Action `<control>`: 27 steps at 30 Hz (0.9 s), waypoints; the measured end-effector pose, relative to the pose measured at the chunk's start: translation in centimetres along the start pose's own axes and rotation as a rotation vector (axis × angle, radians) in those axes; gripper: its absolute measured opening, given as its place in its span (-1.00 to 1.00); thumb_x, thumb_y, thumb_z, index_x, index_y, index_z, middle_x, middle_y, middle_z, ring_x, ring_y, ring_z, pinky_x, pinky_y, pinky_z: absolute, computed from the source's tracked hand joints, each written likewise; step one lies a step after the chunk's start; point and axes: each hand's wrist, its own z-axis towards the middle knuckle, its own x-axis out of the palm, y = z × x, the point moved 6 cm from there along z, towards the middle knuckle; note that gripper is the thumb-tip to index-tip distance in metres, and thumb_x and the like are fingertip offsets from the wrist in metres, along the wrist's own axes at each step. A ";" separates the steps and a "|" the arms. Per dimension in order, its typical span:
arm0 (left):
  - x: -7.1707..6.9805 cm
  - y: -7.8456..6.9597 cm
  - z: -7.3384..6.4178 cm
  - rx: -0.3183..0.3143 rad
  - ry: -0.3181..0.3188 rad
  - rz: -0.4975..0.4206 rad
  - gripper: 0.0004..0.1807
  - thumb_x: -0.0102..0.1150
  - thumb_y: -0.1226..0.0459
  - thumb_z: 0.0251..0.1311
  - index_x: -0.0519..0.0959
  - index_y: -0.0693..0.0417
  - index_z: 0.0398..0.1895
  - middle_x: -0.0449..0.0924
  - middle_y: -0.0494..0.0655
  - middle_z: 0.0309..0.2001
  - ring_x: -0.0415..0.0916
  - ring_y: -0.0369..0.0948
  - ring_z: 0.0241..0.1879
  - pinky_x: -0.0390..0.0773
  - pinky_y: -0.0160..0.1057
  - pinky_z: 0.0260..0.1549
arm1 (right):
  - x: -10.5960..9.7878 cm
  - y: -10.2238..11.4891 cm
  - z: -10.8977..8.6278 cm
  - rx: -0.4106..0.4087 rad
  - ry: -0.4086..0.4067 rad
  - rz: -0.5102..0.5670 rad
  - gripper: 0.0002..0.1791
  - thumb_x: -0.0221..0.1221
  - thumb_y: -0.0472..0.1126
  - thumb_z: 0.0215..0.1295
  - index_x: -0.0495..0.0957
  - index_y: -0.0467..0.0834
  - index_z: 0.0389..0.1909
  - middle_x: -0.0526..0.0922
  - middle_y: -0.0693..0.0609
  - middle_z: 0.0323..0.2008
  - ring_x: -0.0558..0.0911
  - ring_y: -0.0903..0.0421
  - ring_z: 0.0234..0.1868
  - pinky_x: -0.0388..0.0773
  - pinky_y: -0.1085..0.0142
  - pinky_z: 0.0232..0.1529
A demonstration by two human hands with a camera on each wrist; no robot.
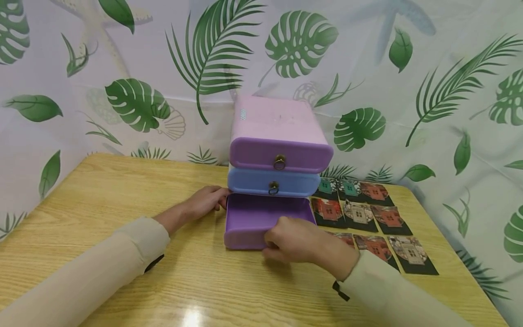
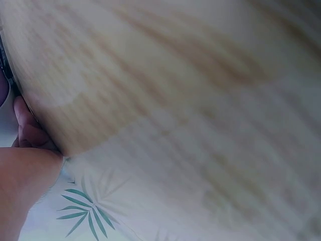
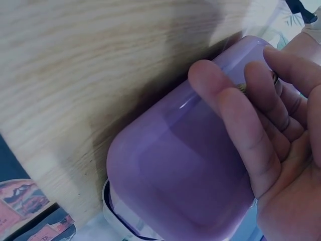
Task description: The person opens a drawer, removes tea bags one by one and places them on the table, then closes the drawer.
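A small three-tier drawer unit (image 1: 282,116) with a pink top stands toward the back of the table. Its upper drawer (image 1: 253,154) is purple and its middle drawer (image 1: 249,181) blue, each with a brass ring pull, both closed. The bottom purple drawer (image 1: 243,238) is pulled out, and its visible inside is bare. My right hand (image 1: 296,238) is at its front, fingers curled round the ring pull (image 3: 275,78), mostly hidden by the fingers. At the unit's left side, my left hand (image 1: 206,201) rests its fingertips against the wall near the lower drawers.
Several dark-edged cards with red, teal and beige pictures, such as the front right card (image 1: 412,254), lie in rows on the wooden table (image 1: 163,272) to the right of the unit. A leaf-print cloth (image 1: 196,131) hangs behind the table.
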 end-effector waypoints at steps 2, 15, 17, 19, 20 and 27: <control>0.0 0.0 0.0 0.002 -0.005 0.003 -0.47 -0.18 -0.06 0.45 0.60 0.20 -0.09 0.65 -0.04 -0.26 0.49 -0.22 -0.26 0.49 -0.30 -0.09 | 0.0 -0.1 0.2 -0.008 -0.005 0.002 -0.54 0.29 -0.09 0.27 0.29 0.03 -0.74 0.15 0.27 -0.75 0.13 0.38 -0.73 0.06 0.52 -0.67; -0.1 0.0 0.0 0.022 0.002 -0.004 -0.48 -0.19 -0.02 0.47 0.61 0.23 -0.09 0.68 -0.03 -0.28 0.50 -0.21 -0.26 0.52 -0.30 -0.12 | -0.2 -1.5 1.6 0.004 -0.012 0.007 -0.50 0.30 -0.09 0.28 0.27 0.02 -0.76 0.14 0.27 -0.76 0.14 0.37 -0.72 0.07 0.51 -0.65; -0.1 0.0 0.0 0.023 0.000 -0.006 -0.48 -0.18 -0.02 0.47 0.61 0.23 -0.10 0.69 -0.03 -0.28 0.50 -0.21 -0.27 0.52 -0.30 -0.12 | -0.2 -1.7 1.8 0.015 -0.011 0.014 -0.49 0.29 -0.10 0.28 0.25 0.03 -0.77 0.12 0.27 -0.76 0.13 0.36 -0.72 0.06 0.51 -0.66; -0.1 -0.1 0.0 0.023 -0.003 -0.005 -0.48 -0.18 -0.02 0.46 0.61 0.22 -0.10 0.68 -0.03 -0.28 0.50 -0.21 -0.27 0.52 -0.30 -0.12 | -0.3 -2.0 2.0 0.025 -0.008 0.019 -0.48 0.29 -0.09 0.29 0.24 0.03 -0.77 0.11 0.27 -0.76 0.13 0.36 -0.72 0.05 0.50 -0.65; -0.1 -0.1 0.0 0.027 -0.002 -0.004 -0.49 -0.18 -0.02 0.46 0.61 0.22 -0.10 0.68 -0.04 -0.28 0.50 -0.22 -0.27 0.52 -0.30 -0.13 | -0.3 -2.1 2.1 0.029 -0.006 0.019 -0.48 0.29 -0.09 0.29 0.23 0.03 -0.77 0.11 0.27 -0.76 0.13 0.36 -0.72 0.05 0.50 -0.65; 0.0 -0.2 0.1 0.027 0.003 0.002 -0.48 -0.19 -0.02 0.47 0.61 0.22 -0.09 0.66 -0.03 -0.26 0.50 -0.22 -0.25 0.53 -0.31 -0.12 | -0.5 -2.7 2.6 0.029 -0.020 0.006 -0.46 0.28 -0.09 0.30 0.21 0.04 -0.78 0.09 0.26 -0.77 0.10 0.35 -0.74 0.02 0.48 -0.66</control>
